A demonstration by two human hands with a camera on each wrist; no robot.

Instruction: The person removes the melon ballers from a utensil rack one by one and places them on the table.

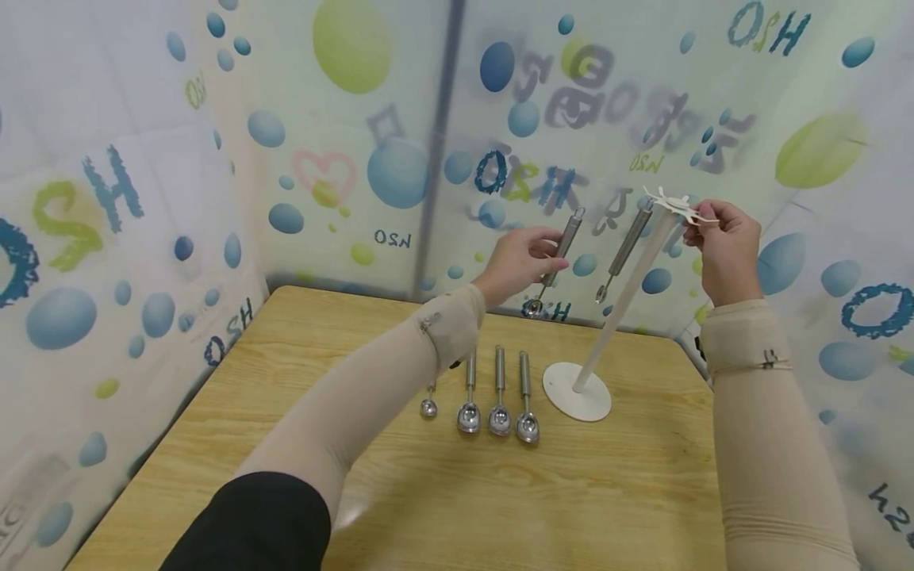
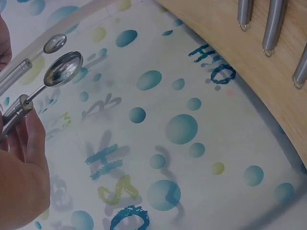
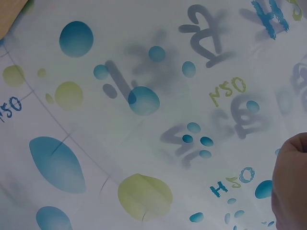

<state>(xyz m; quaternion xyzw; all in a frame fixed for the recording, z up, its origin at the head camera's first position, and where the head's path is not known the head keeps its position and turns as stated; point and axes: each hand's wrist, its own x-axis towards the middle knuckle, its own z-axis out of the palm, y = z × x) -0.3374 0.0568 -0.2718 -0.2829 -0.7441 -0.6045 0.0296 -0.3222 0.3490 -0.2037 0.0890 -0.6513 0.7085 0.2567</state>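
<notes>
My left hand [image 1: 521, 263] holds a small metal scoop [image 1: 569, 240] by its grey handle, bowl down and ring up, left of a white stand [image 1: 597, 342]. In the left wrist view the shiny round bowl of the scoop [image 2: 64, 69] sticks out past the fingers. Another small scoop [image 1: 628, 242] hangs by its handle end from the stand's hooked top [image 1: 674, 205]. My right hand [image 1: 731, 250] pinches one of the hooks there. Only an edge of the right hand [image 3: 291, 184] shows in the right wrist view.
Several scoops lie in a row on the wooden table [image 1: 343, 333]: a small one [image 1: 428, 408] and three larger ones, one of them a scoop [image 1: 528, 428] near the stand's round base [image 1: 564, 388]. Bubble-printed curtains [image 1: 400, 103] enclose the table at the back and sides.
</notes>
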